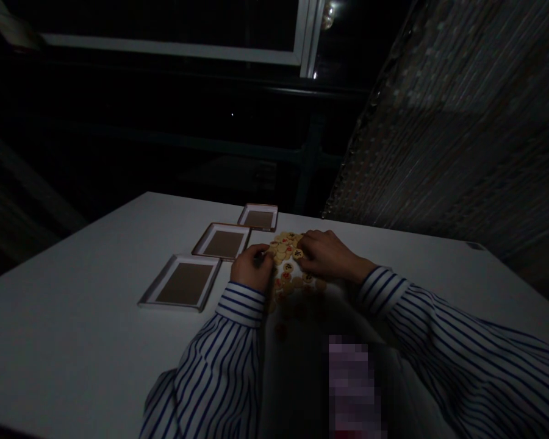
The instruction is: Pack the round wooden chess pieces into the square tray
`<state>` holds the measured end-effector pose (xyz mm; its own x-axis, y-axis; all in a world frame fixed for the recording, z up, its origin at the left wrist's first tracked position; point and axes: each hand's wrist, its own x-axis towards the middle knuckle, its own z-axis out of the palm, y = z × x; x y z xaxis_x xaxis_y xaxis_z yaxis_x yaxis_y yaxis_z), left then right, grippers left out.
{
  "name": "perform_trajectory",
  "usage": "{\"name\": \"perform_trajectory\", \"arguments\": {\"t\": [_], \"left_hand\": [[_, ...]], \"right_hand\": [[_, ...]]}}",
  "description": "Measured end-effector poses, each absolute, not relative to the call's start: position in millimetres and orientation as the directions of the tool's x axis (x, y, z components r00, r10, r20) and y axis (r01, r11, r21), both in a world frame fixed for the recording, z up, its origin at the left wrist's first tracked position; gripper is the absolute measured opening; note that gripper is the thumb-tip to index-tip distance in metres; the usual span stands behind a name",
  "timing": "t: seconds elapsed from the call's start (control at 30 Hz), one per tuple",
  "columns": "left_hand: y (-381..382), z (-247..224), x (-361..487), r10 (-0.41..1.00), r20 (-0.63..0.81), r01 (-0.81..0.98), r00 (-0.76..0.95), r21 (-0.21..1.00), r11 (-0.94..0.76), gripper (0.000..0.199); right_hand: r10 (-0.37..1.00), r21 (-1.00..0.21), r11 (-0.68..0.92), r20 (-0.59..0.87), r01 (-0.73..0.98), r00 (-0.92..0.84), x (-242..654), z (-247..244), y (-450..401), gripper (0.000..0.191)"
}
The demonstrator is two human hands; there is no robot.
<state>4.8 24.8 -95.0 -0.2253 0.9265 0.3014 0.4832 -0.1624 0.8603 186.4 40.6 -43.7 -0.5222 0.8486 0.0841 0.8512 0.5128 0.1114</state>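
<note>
Several round, pale wooden pieces (283,247) with red or black characters lie heaped on the white table, with more scattered nearer to me. At the left edge of the heap is my left hand (252,267), its fingers curled against the pieces; what they hold, if anything, is too small to tell. My right hand (324,255) reaches in from the right, fingers bent down onto the heap's right side. Its fingertips are partly hidden among the pieces, close to one with a black character.
Three shallow open boxes stand in a diagonal row left of the heap: a near one (185,283), a middle one (222,242) and a far one (258,218). The white table (96,262) extends both ways. A bead curtain (421,140) hangs behind at the right.
</note>
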Motion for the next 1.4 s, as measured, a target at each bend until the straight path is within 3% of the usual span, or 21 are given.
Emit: {"name": "perform_trajectory", "arguments": {"t": [0.23, 0.4, 0.5, 0.8, 1.17, 1.4], "left_hand": [[19.1, -91.3, 15.4, 0.969, 0.204, 0.18, -0.136, 0.967, -0.179, 0.023], [13.8, -87.4, 21.8, 0.999, 0.05, -0.093, -0.01, 0.994, -0.051, 0.029], [11.6, -85.5, 23.4, 0.999, 0.008, -0.168, 0.045, 0.986, 0.0, 0.033], [8.2, -84.8, 24.7, 0.999, 0.019, -0.166, 0.031, 0.986, -0.014, 0.031], [3.7, -72.4, 21.6, 0.989, 0.097, -0.061, -0.109, 0.993, -0.104, 0.036], [-1.1, -72.3, 31.5, 0.984, 0.149, -0.065, -0.101, 0.986, -0.156, 0.029]], "right_hand": [[0.801, 0.074, 0.576, 0.144, 0.814, -0.581, 184.2, -25.9, 22.8, 0.033], [0.757, 0.062, 0.624, 0.2, 0.779, -0.622, 182.4, -22.7, 12.2, 0.031], [0.744, 0.055, 0.638, 0.213, 0.768, -0.633, 181.9, -21.2, 7.1, 0.03], [0.733, -0.043, 0.659, 0.258, 0.751, -0.629, 188.4, -16.3, -3.0, 0.034], [0.747, -0.285, 0.622, 0.496, 0.729, -0.443, 230.8, -5.9, -14.4, 0.027], [0.791, -0.373, 0.55, 0.518, 0.747, -0.324, 254.5, -1.4, -25.8, 0.028]]}}
